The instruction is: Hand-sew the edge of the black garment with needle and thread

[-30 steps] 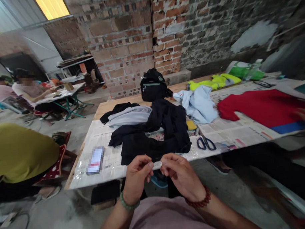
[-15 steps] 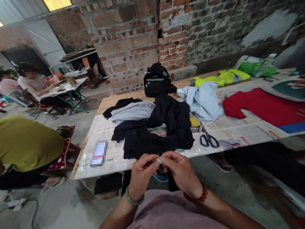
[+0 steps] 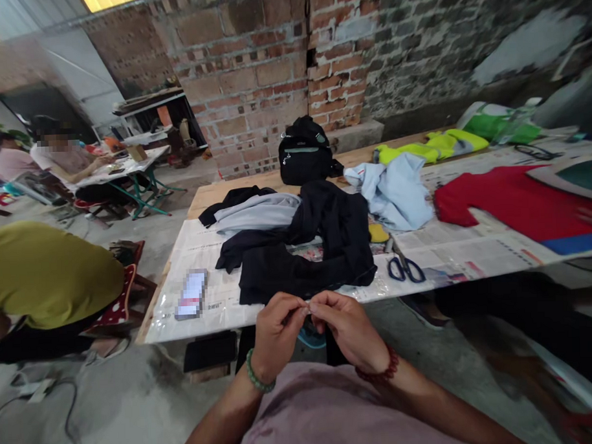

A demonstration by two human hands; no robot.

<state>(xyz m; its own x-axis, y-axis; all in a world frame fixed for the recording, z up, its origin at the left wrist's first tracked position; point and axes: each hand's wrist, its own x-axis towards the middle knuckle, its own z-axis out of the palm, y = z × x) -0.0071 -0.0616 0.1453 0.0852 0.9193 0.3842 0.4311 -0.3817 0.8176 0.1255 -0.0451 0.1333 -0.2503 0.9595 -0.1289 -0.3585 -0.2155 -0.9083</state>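
Observation:
My left hand (image 3: 279, 332) and my right hand (image 3: 347, 327) meet fingertip to fingertip in front of the table's near edge. Both are closed in a pinch. Whatever lies between the fingertips is too small and too covered to name. Just beyond the hands, a dark garment (image 3: 278, 274) lies crumpled on the table, with a light grey cloth (image 3: 259, 213) on its far left part. Dark-handled scissors (image 3: 405, 270) rest to the right of the garment. A phone (image 3: 191, 294) with a lit screen lies to the left.
Newspaper (image 3: 452, 245) covers much of the table. A black backpack (image 3: 305, 152), a pale blue cloth (image 3: 396, 189), a yellow-green vest (image 3: 434, 146) and a red garment (image 3: 499, 199) lie further back and right. A person in an olive top (image 3: 55, 276) sits at left.
The small whitish piece that showed between my fingertips is now mostly covered by them. My hands have drawn slightly closer together. At far right, a co-worker's hand and the green-and-white item shifted.

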